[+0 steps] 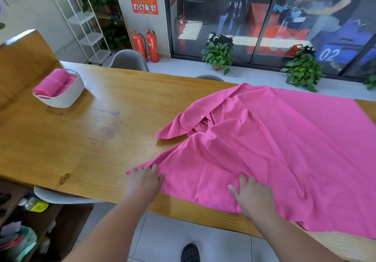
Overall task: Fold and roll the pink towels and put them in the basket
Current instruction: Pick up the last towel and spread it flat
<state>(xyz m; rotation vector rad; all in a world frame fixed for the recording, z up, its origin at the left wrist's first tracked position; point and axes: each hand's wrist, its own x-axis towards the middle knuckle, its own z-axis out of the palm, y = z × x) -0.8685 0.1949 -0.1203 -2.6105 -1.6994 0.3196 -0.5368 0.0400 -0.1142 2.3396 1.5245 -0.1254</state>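
A large pink towel (284,143) lies spread and rumpled over the right half of the wooden table (81,139), its far left part bunched in folds. My left hand (145,180) rests on the towel's near left corner, fingers curled over the edge. My right hand (254,196) lies flat on the cloth near the table's front edge, fingers apart. At the far left of the table stands a white basket (67,96) with rolled pink towels (53,83) inside it.
Grey chairs (129,60) stand behind the table and one seat (61,197) is tucked under its near side. A shelf with clutter (20,221) is at lower left. Potted plants (218,52), fire extinguishers (151,46) and a white rack (81,21) stand beyond.
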